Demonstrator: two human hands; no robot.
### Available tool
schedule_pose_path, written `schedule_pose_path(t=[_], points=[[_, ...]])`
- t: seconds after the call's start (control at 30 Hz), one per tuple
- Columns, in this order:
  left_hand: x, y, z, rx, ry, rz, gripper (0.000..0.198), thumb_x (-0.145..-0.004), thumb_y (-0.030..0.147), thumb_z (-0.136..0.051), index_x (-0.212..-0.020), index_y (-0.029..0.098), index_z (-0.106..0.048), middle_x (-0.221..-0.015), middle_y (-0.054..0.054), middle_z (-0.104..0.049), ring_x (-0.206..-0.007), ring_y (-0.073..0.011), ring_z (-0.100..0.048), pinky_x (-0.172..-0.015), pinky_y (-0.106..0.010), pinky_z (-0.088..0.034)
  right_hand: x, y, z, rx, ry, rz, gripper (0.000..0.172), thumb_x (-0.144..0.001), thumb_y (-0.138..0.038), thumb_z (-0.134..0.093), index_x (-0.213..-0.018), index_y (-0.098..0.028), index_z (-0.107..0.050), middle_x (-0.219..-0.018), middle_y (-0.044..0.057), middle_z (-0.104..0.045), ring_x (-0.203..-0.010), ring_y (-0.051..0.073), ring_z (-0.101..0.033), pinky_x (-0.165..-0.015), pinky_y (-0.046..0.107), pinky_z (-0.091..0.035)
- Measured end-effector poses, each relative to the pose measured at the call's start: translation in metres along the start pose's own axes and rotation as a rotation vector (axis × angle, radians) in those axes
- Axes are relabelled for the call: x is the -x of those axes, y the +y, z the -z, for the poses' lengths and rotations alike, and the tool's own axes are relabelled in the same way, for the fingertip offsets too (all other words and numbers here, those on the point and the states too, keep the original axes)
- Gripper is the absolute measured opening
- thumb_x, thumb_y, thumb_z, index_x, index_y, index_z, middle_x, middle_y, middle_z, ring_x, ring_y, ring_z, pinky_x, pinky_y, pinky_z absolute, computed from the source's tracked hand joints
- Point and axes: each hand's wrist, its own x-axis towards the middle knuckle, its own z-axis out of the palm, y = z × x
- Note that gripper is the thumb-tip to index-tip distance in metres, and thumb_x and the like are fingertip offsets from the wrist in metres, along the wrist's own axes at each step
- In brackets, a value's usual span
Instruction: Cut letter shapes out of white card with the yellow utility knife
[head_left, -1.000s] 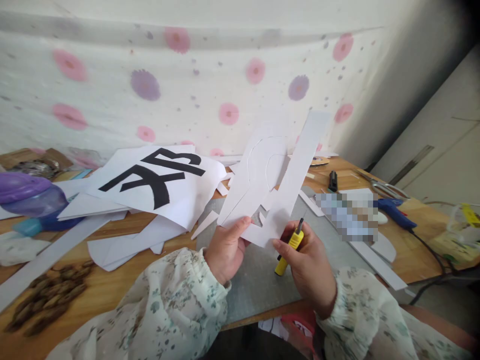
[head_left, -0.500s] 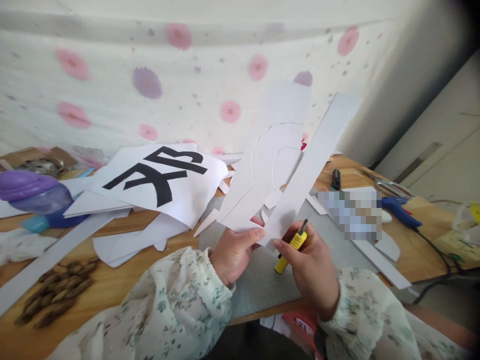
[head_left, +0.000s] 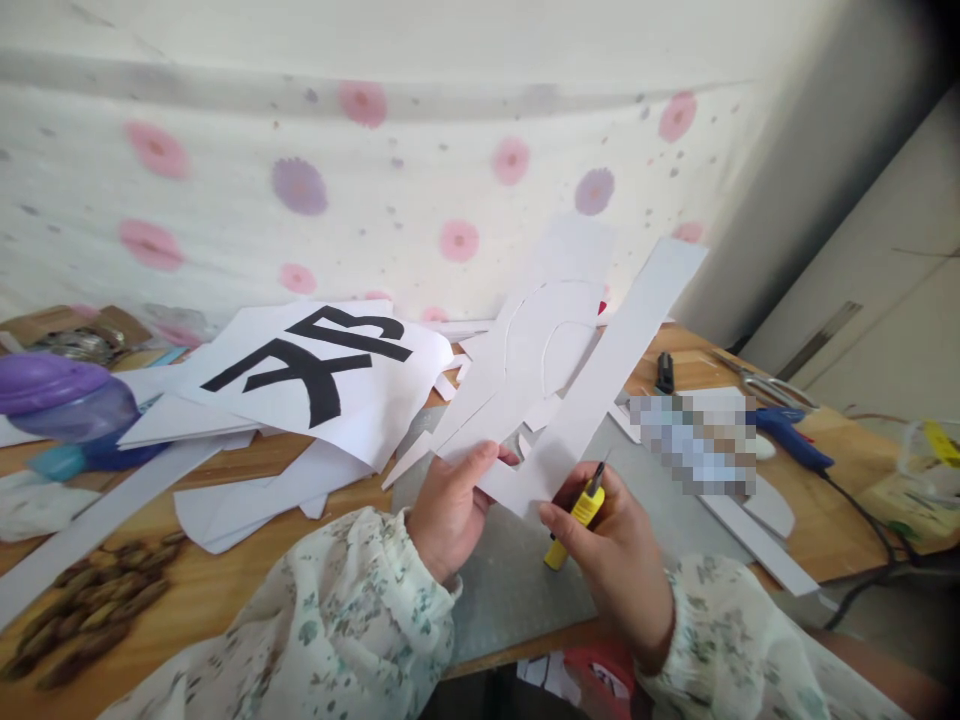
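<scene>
My left hand [head_left: 454,510] is closed on the lower edge of a white board [head_left: 480,385], thumb in front. Curved cut lines run across this board, which tilts upright above the grey cutting mat [head_left: 495,590]. A straight white strip [head_left: 615,365] slants up to the right in front of it; whether the two are joined at the bottom I cannot tell. My right hand [head_left: 626,565] pinches the strip's lower end with its thumb. Tucked in the same hand is a yellow craft knife [head_left: 581,510], its thin tip pointing up and to the right.
White sheets with black characters [head_left: 315,360] lie at left, near a purple-lidded bottle [head_left: 56,385] and a pile of brown pods [head_left: 97,600]. At right are a black cutter [head_left: 665,372], scissors [head_left: 772,385], a blue glue gun [head_left: 795,435] with its cord and white offcuts [head_left: 769,550].
The board and strip have come down slightly in view, with both hands a little lower and to the left. The surroundings have shifted slightly too. Both hands keep their hold.
</scene>
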Motion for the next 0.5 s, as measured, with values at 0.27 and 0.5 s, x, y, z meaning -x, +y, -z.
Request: schedule_pose_path(t=[0.27,0.5], points=[[-0.009,0.0,0.001,0.055,0.037,-0.01,0.028,-0.069,0.037,-0.084,-0.083,0.018,-0.069,-0.069,0.002,-0.067,-0.067,-0.013,-0.062,-0.06,-0.024,-0.051,-0.01,0.002,0.02,-0.108,-0.039,-0.016,0.035,-0.076,-0.038,-0.078,-0.101,-0.022,-0.059,-0.082,0.002,-0.072,-0.066,0.014,-0.061,-0.061,0.027,-0.051],[0.001,-0.007,0.004,-0.104,-0.132,0.012,0.033,-0.069,0.045,-0.084,-0.079,0.016,-0.072,-0.073,-0.001,-0.07,-0.068,-0.0138,-0.062,-0.061,-0.023,-0.05,-0.027,0.004,0.028,-0.262,0.045,-0.13,0.037,-0.068,-0.04,-0.085,-0.092,-0.021,-0.064,-0.064,-0.005,-0.061,-0.053,0.011,-0.054,-0.049,0.023,-0.044]])
